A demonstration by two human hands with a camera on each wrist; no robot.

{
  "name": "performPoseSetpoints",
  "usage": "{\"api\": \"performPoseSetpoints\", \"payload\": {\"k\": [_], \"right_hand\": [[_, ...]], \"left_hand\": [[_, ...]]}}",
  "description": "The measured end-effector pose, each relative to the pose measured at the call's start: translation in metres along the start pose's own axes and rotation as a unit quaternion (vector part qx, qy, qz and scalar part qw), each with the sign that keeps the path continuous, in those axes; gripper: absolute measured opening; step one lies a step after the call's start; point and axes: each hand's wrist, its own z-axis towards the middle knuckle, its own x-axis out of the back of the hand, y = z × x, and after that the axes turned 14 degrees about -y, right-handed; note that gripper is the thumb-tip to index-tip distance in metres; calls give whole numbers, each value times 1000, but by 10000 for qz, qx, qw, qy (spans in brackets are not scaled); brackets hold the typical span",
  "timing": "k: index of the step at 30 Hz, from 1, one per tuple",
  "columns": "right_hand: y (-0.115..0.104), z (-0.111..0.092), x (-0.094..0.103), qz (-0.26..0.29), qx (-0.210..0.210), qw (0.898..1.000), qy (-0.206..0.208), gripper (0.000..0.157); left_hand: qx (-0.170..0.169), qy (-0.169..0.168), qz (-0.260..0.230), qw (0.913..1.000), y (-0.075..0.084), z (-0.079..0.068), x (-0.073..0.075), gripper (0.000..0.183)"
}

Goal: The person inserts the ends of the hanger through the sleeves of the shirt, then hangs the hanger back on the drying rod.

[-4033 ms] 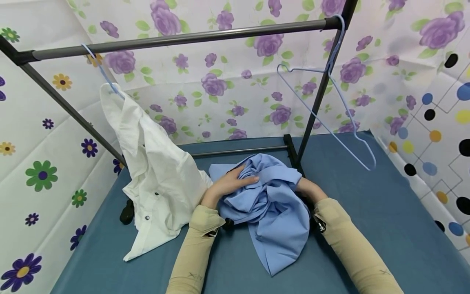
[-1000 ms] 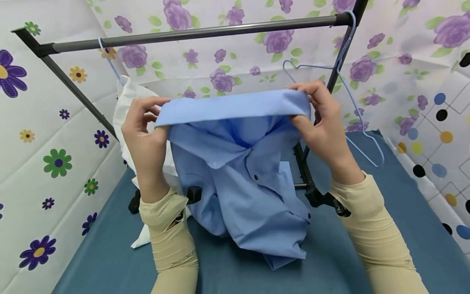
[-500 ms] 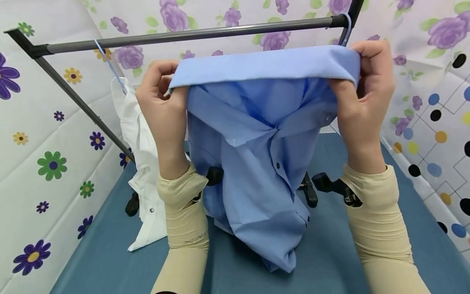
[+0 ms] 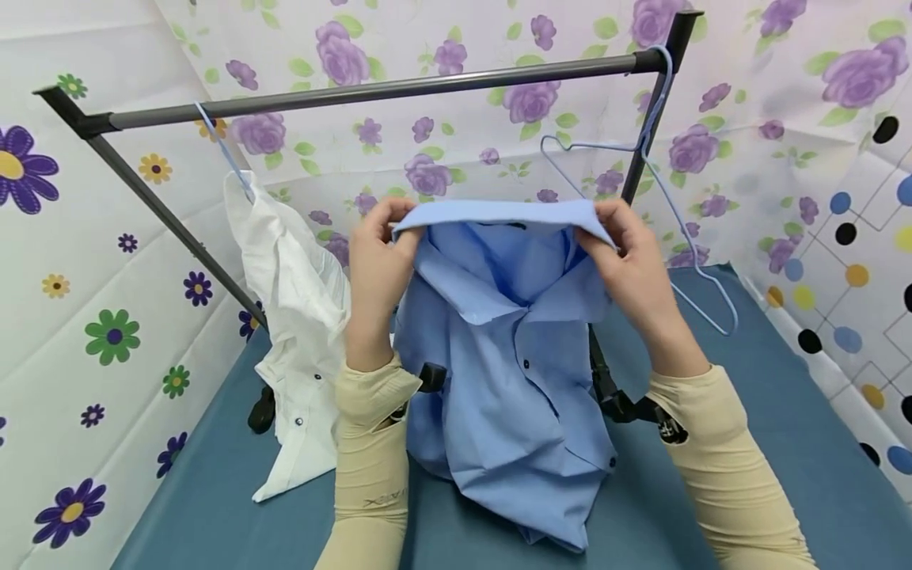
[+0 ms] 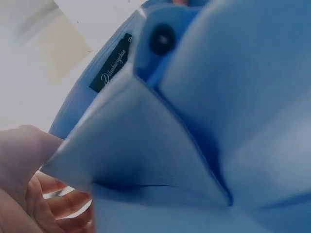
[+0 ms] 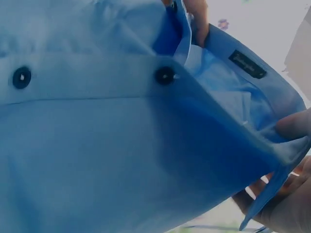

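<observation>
A blue button-up shirt (image 4: pixel 513 404) hangs by its collar (image 4: pixel 499 212) between my two hands, its lower part bunched over the blue-covered table. My left hand (image 4: pixel 381 261) pinches one end of the collar, thumb in front. At the other end my right hand (image 4: pixel 630 257) pinches it in the same way. Inside the neck, a dark label (image 5: pixel 112 63) shows in the left wrist view, and the label (image 6: pixel 248 64) appears in the right wrist view too. Dark buttons (image 6: pixel 165 75) run down the front strip.
A black clothes rack (image 4: pixel 385 89) spans the back. On its left, a white shirt (image 4: pixel 292 317) hangs from a blue hanger (image 4: pixel 224 146). A bare blue hanger (image 4: pixel 659 174) hangs at the right end. Flowered sheets line the walls around the blue-covered table (image 4: pixel 720 380).
The shirt went from a bundle on the table to hanging by its collar from both hands. In the last half second, the hands and collar have come lower and the hands closer together.
</observation>
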Motion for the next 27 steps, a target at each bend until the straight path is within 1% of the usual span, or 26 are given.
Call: {"api": "performPoseSetpoints", "payload": {"k": [2, 4, 6, 8, 12, 15, 18, 19, 21, 24, 25, 27], "right_hand": [[11, -2, -3, -73, -329, 9991, -245, 20], [18, -3, -5, -117, -499, 9976, -468, 22], [24, -4, -8, -112, -583, 9960, -663, 23], [26, -5, -11, -166, -687, 9945, -770, 22], [19, -8, -19, -320, -649, 9943, -780, 17], [15, -9, -24, -456, -525, 9958, -593, 17], [25, -9, -24, -526, -525, 9970, -228, 18], [29, -8, -23, -537, -507, 9972, -71, 18], [38, -7, -20, -594, -441, 9970, 242, 18], [44, -5, -16, -732, -249, 9952, 597, 16], [45, -4, -15, -764, -204, 9948, 646, 14], [46, -4, -14, -810, -142, 9944, 656, 12]], "left_hand": [[154, -229, 9, 9996, -10, -3, -5, 12], [250, -437, 15, 9987, -16, -6, -10, 14], [299, -641, 16, 9975, -21, -9, -15, 15], [353, -864, 17, 9956, -26, -12, -21, 17], [572, -1361, -40, 9890, -33, -19, -33, 21], [770, -1660, -237, 9828, -39, -23, -39, 22], [852, -1846, -609, 9772, -47, -28, -42, 21], [838, -1885, -850, 9748, -50, -29, -41, 21], [760, -1913, -1402, 9685, -55, -31, -39, 22], [609, -2000, -2137, 9543, -60, -33, -31, 27], [552, -2035, -2313, 9498, -61, -33, -28, 28], [490, -2153, -2473, 9434, -61, -33, -21, 31]]}}
